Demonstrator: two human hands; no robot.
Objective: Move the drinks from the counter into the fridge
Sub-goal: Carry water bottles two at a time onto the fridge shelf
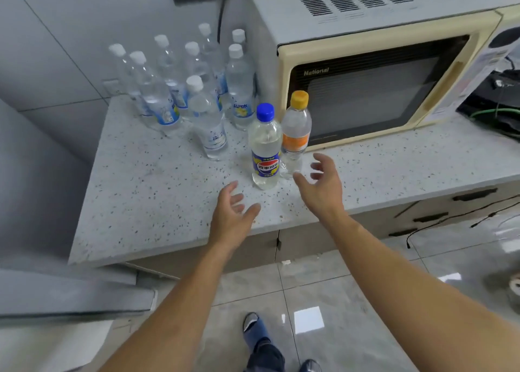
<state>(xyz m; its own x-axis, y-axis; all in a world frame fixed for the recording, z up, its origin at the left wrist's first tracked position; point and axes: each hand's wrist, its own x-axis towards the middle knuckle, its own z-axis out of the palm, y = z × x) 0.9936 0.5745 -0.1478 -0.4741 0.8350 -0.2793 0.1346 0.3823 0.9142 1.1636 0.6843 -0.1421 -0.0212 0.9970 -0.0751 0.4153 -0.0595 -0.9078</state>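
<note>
Nearest the camera, two bare forearms reach out over a glossy pale tiled floor (pixel 323 293), where a blue shoe (pixel 254 329) shows between them, its partner cut off by the bottom edge. The left hand (pixel 232 212) hovers above the front of the speckled white stone counter (pixel 157 191), fingers spread and loosely bent, holding nothing. The right hand (pixel 323 184) is likewise spread and empty, its fingertips just beside the base of the two nearest drinks without clearly touching them. Those stand upright and touching each other: a clear plastic bottle with a blue cap and a blue-and-yellow label (pixel 266 146), and behind it to the right a clear bottle with an orange cap and orange label (pixel 295 129). Further back left, a cluster of clear white-capped water bottles (pixel 208 118) stands close together, their labels partly hidden by one another. A cream microwave oven with a dark door (pixel 374 90) sits at the back right. A grey slab (pixel 70 295) at the lower left is cut off by the edge; what it is cannot be told.
</note>
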